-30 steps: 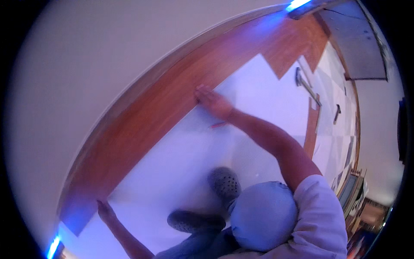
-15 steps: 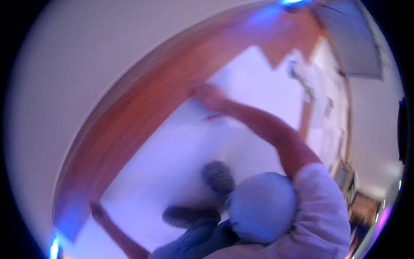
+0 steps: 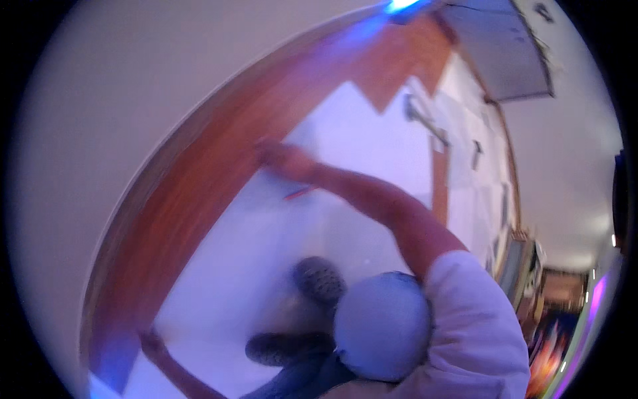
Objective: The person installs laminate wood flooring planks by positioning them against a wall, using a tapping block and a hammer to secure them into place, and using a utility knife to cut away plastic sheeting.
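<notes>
Reddish-brown wooden floor planks (image 3: pixel 199 199) run in a band along the pale wall. My right hand (image 3: pixel 287 161) rests at the near edge of this planking, fingers smeared by motion. Below its wrist shows a thin red stick like a pencil (image 3: pixel 299 193); whether it lies on the floor or is held is unclear. Further down the same edge, at the lower left, my left hand (image 3: pixel 153 342) touches the planking. Its fingers are too small and blurred to make out. White underlay (image 3: pixel 206 286) covers the floor beneath my arms.
My bent knee (image 3: pixel 382 326) and two dark shoes (image 3: pixel 319 279) are close by on the underlay. Beyond the right arm lies a hammer (image 3: pixel 425 120), with another small dark tool (image 3: pixel 477 153) past it. Plank ends form a zigzag edge at the top. A grey panel (image 3: pixel 498 50) stands upper right.
The view has shifted, so the hammer and right arm appear further left. Both hands stay at the planking's edge.
</notes>
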`<state>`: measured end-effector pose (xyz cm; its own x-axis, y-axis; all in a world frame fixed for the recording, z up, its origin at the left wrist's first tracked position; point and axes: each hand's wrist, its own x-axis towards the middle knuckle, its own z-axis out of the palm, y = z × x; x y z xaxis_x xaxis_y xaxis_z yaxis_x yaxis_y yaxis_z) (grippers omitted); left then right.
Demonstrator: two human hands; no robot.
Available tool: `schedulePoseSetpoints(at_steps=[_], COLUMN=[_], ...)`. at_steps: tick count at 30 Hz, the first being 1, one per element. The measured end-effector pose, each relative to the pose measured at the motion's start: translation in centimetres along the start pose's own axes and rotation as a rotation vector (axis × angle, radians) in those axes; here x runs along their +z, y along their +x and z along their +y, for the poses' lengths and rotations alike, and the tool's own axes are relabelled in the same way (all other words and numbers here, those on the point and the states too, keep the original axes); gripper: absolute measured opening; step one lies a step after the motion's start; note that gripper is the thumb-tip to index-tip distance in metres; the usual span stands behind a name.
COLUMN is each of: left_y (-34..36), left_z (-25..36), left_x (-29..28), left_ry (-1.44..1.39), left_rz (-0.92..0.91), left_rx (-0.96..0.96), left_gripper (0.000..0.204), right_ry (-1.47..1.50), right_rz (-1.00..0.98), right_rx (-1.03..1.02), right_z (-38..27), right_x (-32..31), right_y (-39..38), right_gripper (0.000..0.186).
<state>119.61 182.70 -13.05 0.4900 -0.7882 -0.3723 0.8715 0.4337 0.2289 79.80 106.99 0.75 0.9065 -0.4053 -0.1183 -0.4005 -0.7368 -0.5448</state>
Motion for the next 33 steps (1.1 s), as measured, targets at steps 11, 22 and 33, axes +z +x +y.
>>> schedulePoseSetpoints(at_steps=[11,22,33], left_y=[3.8,4.2,3.1], left_z=[-7.3,-7.7,-6.9], left_x=[11.7,11.8,14.7], left_ry=[0.207,0.133,0.157], left_rz=[0.689,0.83,0.681], left_rx=[0.456,0.464,0.491], left_gripper=[0.031,0.028,0.033], right_ry=[-0.496,-0.196,-0.367], right_rz=[0.15,0.214,0.17], right_rx=[-0.212,-0.016,-0.047], right_z=[2.2,2.7,1.1], right_x=[-2.0,-2.4,-0.3], right_y=[-1.0,-1.2,-2.3], right_gripper=[0.047,0.051,0.059])
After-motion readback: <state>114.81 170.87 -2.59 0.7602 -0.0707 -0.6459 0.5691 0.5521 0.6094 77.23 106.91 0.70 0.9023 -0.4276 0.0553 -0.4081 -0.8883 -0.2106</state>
